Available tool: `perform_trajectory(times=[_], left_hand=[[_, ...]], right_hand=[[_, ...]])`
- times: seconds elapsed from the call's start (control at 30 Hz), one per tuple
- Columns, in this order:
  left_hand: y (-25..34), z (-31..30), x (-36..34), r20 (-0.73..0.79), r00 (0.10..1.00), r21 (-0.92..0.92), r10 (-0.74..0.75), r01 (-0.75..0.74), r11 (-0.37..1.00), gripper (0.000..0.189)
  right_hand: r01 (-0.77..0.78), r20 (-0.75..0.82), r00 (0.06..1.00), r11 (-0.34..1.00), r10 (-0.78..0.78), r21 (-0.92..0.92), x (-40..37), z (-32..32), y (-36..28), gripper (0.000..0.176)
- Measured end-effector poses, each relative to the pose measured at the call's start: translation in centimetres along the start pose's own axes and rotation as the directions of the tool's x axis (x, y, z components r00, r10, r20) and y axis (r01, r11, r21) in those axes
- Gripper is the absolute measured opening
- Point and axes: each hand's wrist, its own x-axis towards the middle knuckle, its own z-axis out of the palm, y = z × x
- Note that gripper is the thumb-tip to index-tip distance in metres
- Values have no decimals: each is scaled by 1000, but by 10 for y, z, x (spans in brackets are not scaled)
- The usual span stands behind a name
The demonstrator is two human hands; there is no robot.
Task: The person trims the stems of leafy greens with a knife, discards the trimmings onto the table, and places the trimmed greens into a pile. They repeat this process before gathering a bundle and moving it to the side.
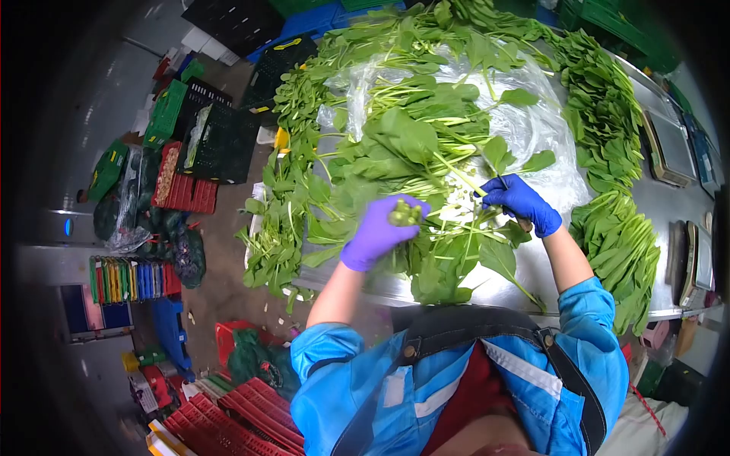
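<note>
The blurred left hand (380, 232) curls round green stems (405, 214). At its three o'clock, the right hand (522, 201) has fingers bent, hold unclear.

Table (357, 286) spans centre to right of frame. Leafy vegetables (399, 140) heaped mid-table; plastic film (544, 129) lies behind and to the right of the heap, partly under it. Loose plants (266, 254) along table's left edge; bunches (616, 243) in a row down its right side. Left hand (384, 232) above near part of heap; right hand (525, 204) to its right, near the film's front edge. Two scale-like devices (671, 148), far right, beyond the bunches. Crates (228, 148) upper left; folded crates (135, 280) mid-left; further crates (220, 422) lower left.
</note>
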Motion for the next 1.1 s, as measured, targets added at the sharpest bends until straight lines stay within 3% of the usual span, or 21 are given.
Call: perform_trajectory(times=[0.13,0.17,0.2,0.3,0.33,0.37,0.43,0.47,0.57,0.63,0.67,0.7,0.77,0.83,0.87,0.9,0.93,0.97,1.03,1.07,1.1], left_hand=[[6,41,14,174,973,188,154,-186,964,32],[2,49,18,197,917,347,345,-395,851,31],[-1,54,20,250,822,486,511,-563,669,30],[7,64,21,393,780,438,487,-624,647,23],[17,65,15,369,882,362,292,-426,829,23],[17,62,13,372,881,361,294,-429,828,23],[21,55,10,190,912,217,364,-401,890,21],[24,51,8,114,911,235,397,-413,880,21],[32,46,0,83,890,263,447,-453,852,22],[27,56,-1,120,874,348,470,-481,805,22],[23,65,-2,152,899,354,411,-437,826,21],[19,72,-1,183,918,362,351,-395,844,20],[12,74,3,237,910,381,341,-410,829,21],[13,73,3,267,955,162,127,-174,971,22],[5,68,7,260,933,179,250,-301,936,25],[4,64,7,260,932,180,251,-302,936,25],[5,59,7,257,939,159,228,-274,949,25],[4,56,8,252,946,138,205,-245,960,25],[5,56,8,255,933,136,254,-295,946,25],[6,57,6,283,926,150,249,-299,942,24],[9,59,6,313,918,162,243,-303,939,23]], right_hand=[[-59,113,992,995,49,86,-37,13,-26,21],[16,152,988,998,-25,60,-43,17,-27,22],[-10,188,982,999,3,38,-51,20,-33,23],[-4,282,959,999,15,-40,-74,21,-57,28],[30,340,940,995,4,-95,-80,20,-61,32],[31,337,942,995,3,-96,-81,18,-63,32],[102,224,963,974,-147,202,-81,8,-64,40],[157,133,970,942,-204,298,-73,5,-54,44],[169,65,970,844,-233,508,-72,3,-61,50],[163,81,963,800,-255,578,-68,13,-60,49],[155,90,957,750,-275,643,-66,21,-59,48],[117,28,982,709,-189,695,-61,38,-58,50],[71,188,947,737,-262,672,-63,39,-58,52],[122,173,925,697,-337,707,-61,36,-54,49],[241,-42,968,872,-247,426,-64,35,-54,48],[255,-273,936,963,-223,85,-66,34,-55,48],[484,-264,775,808,-574,-335,-56,27,-34,52],[544,-192,736,736,-649,-402,-49,21,-15,53],[469,-11,868,827,-496,-308,-65,21,-27,50],[467,-12,870,829,-494,-307,-65,22,-27,50],[422,29,891,804,-452,-420,-66,24,-27,49]])
